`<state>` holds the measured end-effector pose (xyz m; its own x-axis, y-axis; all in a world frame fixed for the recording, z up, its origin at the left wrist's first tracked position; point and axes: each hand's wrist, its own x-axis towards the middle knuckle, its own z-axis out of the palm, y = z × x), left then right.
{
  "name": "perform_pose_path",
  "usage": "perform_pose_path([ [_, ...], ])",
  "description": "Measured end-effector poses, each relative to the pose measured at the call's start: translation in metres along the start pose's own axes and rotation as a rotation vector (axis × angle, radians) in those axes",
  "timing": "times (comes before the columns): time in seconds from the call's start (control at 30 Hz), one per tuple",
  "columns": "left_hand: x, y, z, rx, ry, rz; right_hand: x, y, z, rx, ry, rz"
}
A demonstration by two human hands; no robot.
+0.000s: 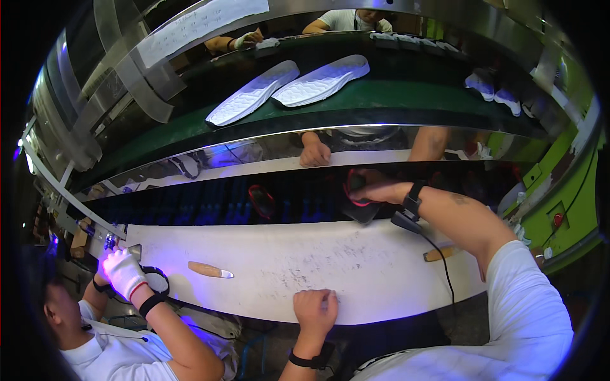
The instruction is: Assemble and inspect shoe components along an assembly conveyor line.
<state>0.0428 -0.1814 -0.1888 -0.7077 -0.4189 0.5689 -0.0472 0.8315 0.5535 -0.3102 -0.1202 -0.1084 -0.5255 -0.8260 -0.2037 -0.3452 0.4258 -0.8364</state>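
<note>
My right hand (pixel 380 189) reaches across the white worktable (pixel 375 279) to the dark strip behind it. Its fingers are closed on a dark piece with a red edge (pixel 353 188); its kind is hard to make out. A similar red-edged dark piece (pixel 261 201) lies on the strip to its left. My left hand (pixel 316 311) rests at the table's near edge, fingers curled in, with nothing visible in it. Between the hands and to the left lies a wooden-handled tool with a white tip (pixel 210 270).
Two white shoe soles (pixel 286 92) lie on a raised green belt (pixel 394 105); white shoes (pixel 492 93) stand farther right. A black corded device (pixel 406 222) and another wooden handle (pixel 438 254) are near my right forearm. At left, a co-worker's gloved hand (pixel 124 272) works; other people sit across.
</note>
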Motion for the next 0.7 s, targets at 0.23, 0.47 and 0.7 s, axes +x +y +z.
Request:
perform_pose_path([
  [0.23,0.035,0.031,-0.037,0.008,-0.114,0.009,-0.093,-0.151,-0.005,-0.575,-0.165,-0.975],
  [0.47,0.036,0.075,0.003,-0.071,-0.422,0.138,0.001,-0.230,-0.028,-0.662,0.386,-0.409],
  [0.7,0.020,0.072,0.007,-0.066,-0.340,0.019,-0.020,-0.237,-0.019,-0.597,0.975,-0.754],
])
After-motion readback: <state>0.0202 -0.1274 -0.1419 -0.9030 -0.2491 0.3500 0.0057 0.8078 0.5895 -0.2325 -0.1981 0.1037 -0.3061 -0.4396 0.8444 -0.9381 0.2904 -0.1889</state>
